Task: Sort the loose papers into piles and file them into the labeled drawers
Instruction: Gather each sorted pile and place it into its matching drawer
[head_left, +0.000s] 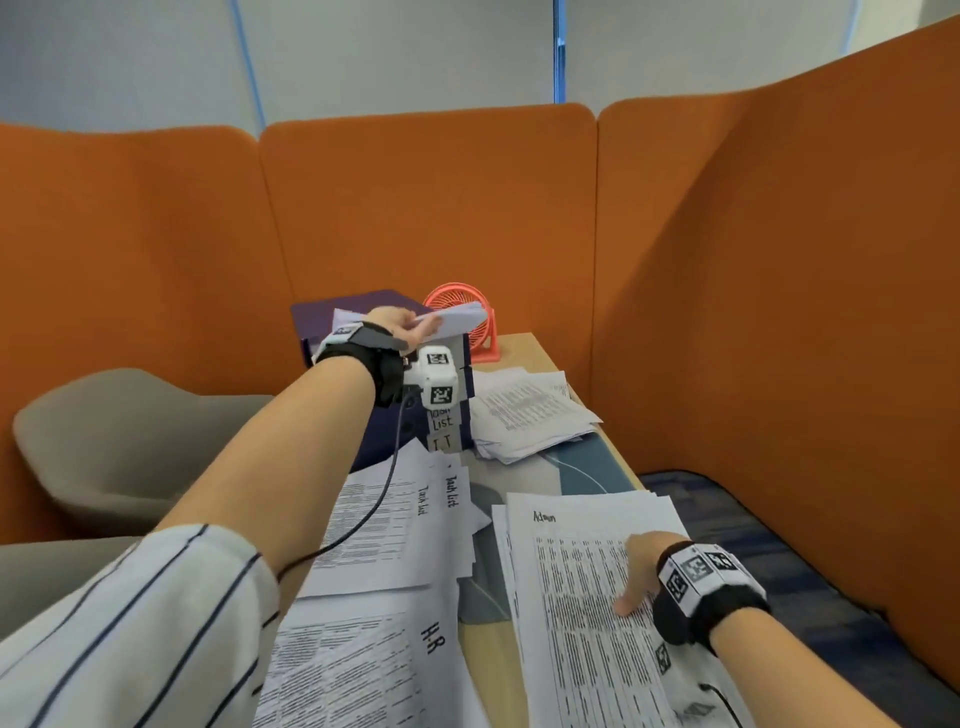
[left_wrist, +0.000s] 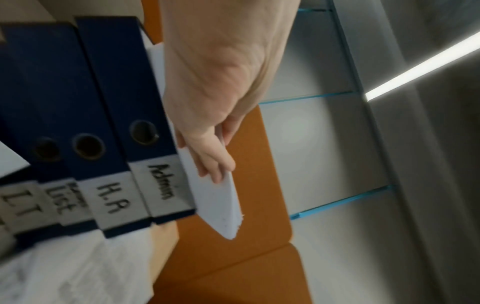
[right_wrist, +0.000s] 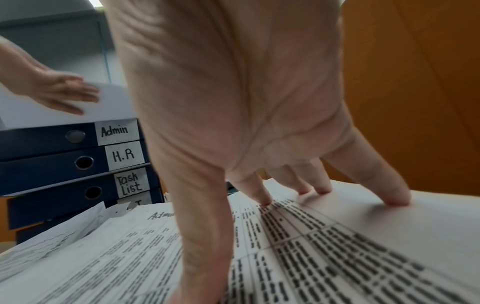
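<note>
Four labelled binders (right_wrist: 64, 164) lay stacked mid-frame; the left hand (head_left: 400, 322) gripped a white sheaf (head_left: 460, 318) atop them. Lower right, the right hand (head_left: 641, 574) pressed spread fingers (right_wrist: 389, 185) on the Admin pile (head_left: 587, 597).

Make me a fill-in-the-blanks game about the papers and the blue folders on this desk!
1. The top binder in the stack is labelled ____.
2. The left hand holds a sheaf of white papers above the ____ of binders.
3. The right hand presses its fingertips on a paper pile headed ____.
4. Behind the binders stands a small ____ fan.

Missing words: Admin; stack; Admin; red
</note>
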